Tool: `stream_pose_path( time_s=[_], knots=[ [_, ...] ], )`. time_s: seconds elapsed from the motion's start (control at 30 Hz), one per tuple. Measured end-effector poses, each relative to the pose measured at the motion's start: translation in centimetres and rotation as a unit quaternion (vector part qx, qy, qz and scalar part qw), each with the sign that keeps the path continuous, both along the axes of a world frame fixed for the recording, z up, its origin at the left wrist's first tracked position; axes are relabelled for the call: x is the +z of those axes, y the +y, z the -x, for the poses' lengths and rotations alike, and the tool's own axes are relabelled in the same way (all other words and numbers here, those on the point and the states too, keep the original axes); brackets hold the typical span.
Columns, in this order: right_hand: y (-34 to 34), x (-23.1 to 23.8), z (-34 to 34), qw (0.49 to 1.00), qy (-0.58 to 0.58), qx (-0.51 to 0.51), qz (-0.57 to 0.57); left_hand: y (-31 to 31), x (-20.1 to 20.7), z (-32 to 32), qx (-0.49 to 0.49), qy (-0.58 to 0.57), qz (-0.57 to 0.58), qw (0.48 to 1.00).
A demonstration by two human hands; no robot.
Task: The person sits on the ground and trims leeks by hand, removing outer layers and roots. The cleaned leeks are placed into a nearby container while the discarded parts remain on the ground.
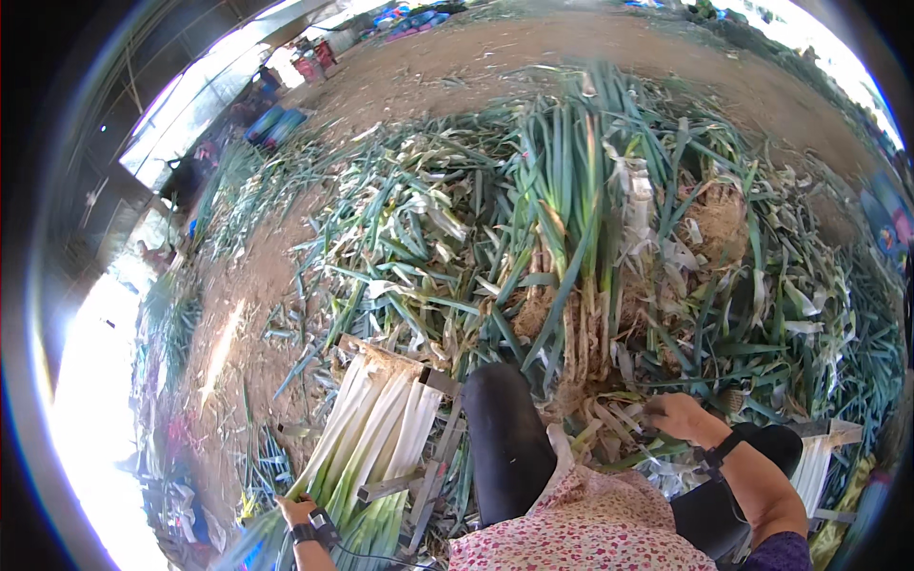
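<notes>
My left hand [297, 511] rests on the green leafy end of a bundle of cleaned leeks [376, 419], whose white stalks lie side by side on a metal rack [433, 466] at lower left. My right hand [674, 415] reaches into the pile of uncleaned leeks [571, 238] in front of me, its fingers closed around leaf and stalk scraps near the roots. Both wrists carry a black band. My knee in dark trousers [505, 438] sits between the two hands.
Leek leaves and peeled white skins [428, 219] cover the ground ahead. Bare dirt [533, 48] stretches beyond. A second rack with white stalks [819, 457] stands at lower right. Other people and coloured crates [314, 62] are far off at upper left.
</notes>
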State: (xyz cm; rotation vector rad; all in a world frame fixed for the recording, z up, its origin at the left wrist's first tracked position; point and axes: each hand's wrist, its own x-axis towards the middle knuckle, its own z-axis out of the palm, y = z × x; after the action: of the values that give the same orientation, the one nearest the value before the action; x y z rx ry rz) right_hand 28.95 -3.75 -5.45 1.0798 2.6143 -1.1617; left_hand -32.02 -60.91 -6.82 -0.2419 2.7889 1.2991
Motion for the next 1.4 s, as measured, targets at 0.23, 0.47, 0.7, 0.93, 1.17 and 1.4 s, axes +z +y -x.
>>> stream_pose_path(
  time_s=[0.23, 0.47, 0.7, 0.93, 1.17, 1.4],
  knots=[
    [-0.6, 0.5, -0.4, 0.999, -0.050, 0.001, -0.004, 6.8, -6.1, 1.9, -0.087, -0.123, 0.037, 0.988],
    [0.2, -0.3, 1.4, 0.999, -0.011, -0.024, 0.018, 12.9, -7.0, 9.3, -0.179, -0.315, -0.386, 0.848],
    [4.4, -1.2, 9.1, 0.970, 0.075, -0.158, 0.169, 50.1, 13.8, -12.8, -0.366, -0.352, -0.617, 0.602],
    [10.8, -14.5, 11.2, 0.911, 0.106, -0.284, 0.279, 64.1, 6.4, -26.4, -0.318, -0.504, -0.477, 0.646],
    [14.3, -28.5, 12.4, 0.982, -0.095, -0.032, -0.163, 64.8, 8.3, -29.4, -0.412, -0.499, -0.436, 0.626],
    [18.5, -28.9, 17.6, 0.949, -0.072, -0.267, 0.153, 64.6, 8.5, -28.6, -0.332, -0.603, -0.412, 0.597]
  ],
)
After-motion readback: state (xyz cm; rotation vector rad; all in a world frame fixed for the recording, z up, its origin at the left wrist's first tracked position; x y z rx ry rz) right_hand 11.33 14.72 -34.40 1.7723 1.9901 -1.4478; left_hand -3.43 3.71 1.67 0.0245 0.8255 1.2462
